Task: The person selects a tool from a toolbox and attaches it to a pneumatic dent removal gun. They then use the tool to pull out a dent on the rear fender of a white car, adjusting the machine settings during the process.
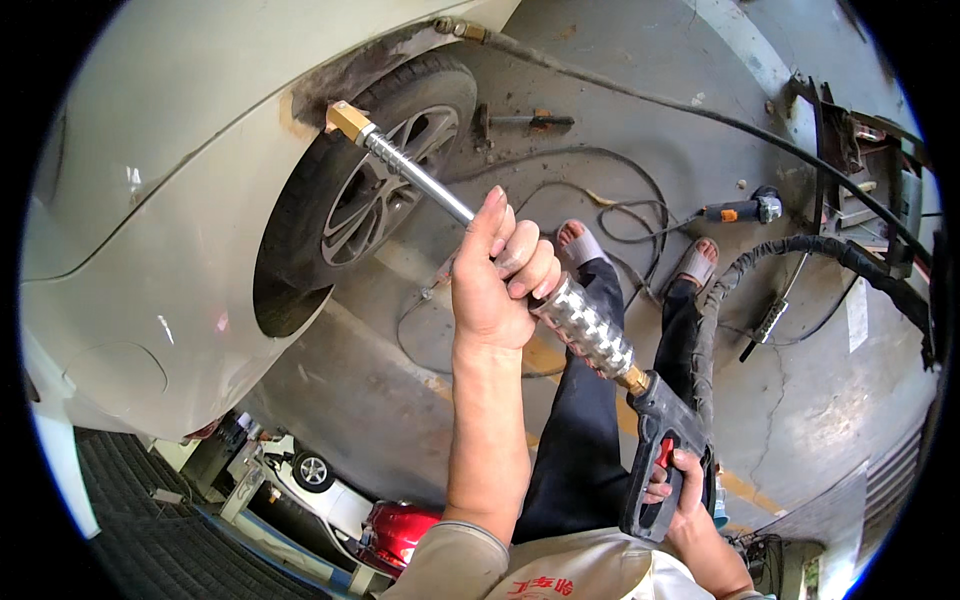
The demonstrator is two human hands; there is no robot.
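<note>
A dent-pulling slide hammer reaches diagonally from my lap to the pale car body [190, 200]. Its brass tip [348, 122] meets the bare, sanded patch at the wheel arch, just above the tyre [440, 90]. My left hand [500, 265] is closed around the steel rod [425, 182], thumb along it, right above the knurled metal sleeve [590, 330]. Behind that sleeve sits a black pistol-grip handle [668, 405] with a red trigger [664, 453]. My right hand [682, 490] grips this handle, fingers through its loop near the trigger.
A brass clamp [462, 29] on the arch edge carries a black cable [690, 103] rightward. On the floor lie a hammer [535, 120], an angle grinder [745, 208] and looped cords. A thick wrapped cable [735, 265] arcs beside my legs; a metal rack stands far right.
</note>
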